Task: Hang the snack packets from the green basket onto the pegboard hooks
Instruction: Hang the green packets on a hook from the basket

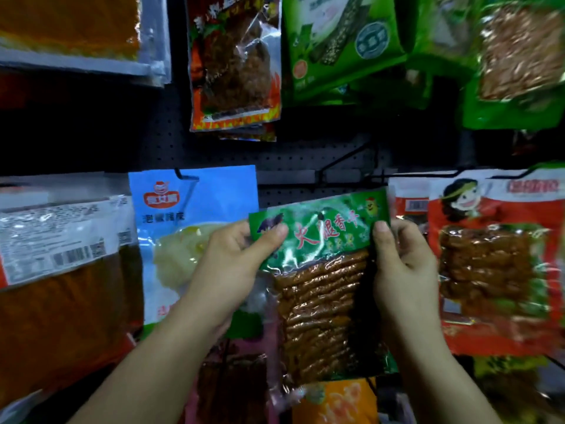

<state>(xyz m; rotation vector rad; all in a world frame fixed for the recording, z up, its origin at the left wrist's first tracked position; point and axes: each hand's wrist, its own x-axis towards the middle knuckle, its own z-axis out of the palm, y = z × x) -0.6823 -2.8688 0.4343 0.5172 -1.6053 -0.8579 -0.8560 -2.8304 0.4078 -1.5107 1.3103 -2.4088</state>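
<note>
Green-topped clear plastic snack packet (321,270) of brown sticks, red characters partly legible, held before black pegboard (290,157). Left hand (232,258) fingers pinch its nine-o'clock edge; right hand (400,261) fingers its three-o'clock edge.

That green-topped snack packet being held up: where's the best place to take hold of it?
By the flat green header of the green-topped packet, one hand at each top corner, from the sides, as the left hand and right hand do. That keeps the middle free for the empty hook above.
</note>
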